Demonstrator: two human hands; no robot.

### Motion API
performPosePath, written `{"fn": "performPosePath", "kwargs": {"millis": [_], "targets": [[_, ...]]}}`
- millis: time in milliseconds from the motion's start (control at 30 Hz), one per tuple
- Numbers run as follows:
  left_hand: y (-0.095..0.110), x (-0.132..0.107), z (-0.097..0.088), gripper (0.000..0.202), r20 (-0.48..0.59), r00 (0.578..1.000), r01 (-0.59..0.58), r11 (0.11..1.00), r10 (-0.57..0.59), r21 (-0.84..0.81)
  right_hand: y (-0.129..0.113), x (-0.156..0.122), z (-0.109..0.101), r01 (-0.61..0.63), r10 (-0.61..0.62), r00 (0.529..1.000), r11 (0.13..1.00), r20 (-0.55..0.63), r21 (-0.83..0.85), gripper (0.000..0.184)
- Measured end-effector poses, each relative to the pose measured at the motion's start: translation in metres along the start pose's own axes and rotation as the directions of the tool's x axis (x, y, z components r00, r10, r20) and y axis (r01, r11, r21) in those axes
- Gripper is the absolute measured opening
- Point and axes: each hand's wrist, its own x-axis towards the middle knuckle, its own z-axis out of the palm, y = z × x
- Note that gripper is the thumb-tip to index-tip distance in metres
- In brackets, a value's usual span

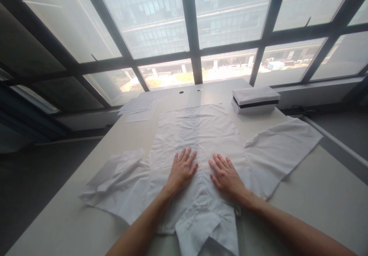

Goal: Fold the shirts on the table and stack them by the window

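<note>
A white button-up shirt (218, 133) lies spread front side up on the table, its collar toward me and its hem toward the window. The sleeves reach out to both sides, the left one crumpled and partly folded over. My left hand (183, 169) rests flat on the shirt front, left of the button line, fingers stretched out. To the right of the buttons, my right hand (225, 175) also lies flat on the cloth with fingers apart. Neither hand holds anything. Wrinkles run along the middle and gather near the collar.
A stack of folded white cloths with a dark layer (255, 99) stands at the back right of the white table (322, 198). Paper sheets (140, 108) lie at the back left. Large framed windows (191, 29) rise behind the table. A grey corner shows at the bottom near the collar.
</note>
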Motion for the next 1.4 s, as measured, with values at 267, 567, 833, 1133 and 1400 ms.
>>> {"fn": "performPosePath", "kwargs": {"millis": [267,567,833,1133,1400], "targets": [[0.001,0.0,0.0,0.054,-0.015,1.0,0.0,1.0,0.001,0.024,-0.001,0.0,-0.002,0.003,-0.003,1.0,1.0,-0.003,0.01,0.054],[0.002,0.0,-0.002,0.054,0.002,1.0,0.005,1.0,-0.005,0.015,0.0,0.0,-0.002,0.007,-0.007,1.0,1.0,-0.006,0.02,0.054],[0.002,0.0,-0.002,0.054,0.012,1.0,0.007,1.0,-0.007,0.013,-0.001,-0.001,-0.004,0.005,-0.005,1.0,0.999,-0.01,0.035,0.054],[0.0,0.0,0.0,0.054,-0.012,1.0,-0.001,1.0,0.001,0.021,-0.002,-0.001,-0.002,0.016,-0.01,0.999,0.993,-0.045,0.119,0.054],[-0.002,0.002,0.003,0.054,-0.009,1.0,0.0,1.0,0.0,0.025,0.032,0.002,-0.027,0.146,0.393,0.88,0.314,-0.269,0.938,0.029]]}}
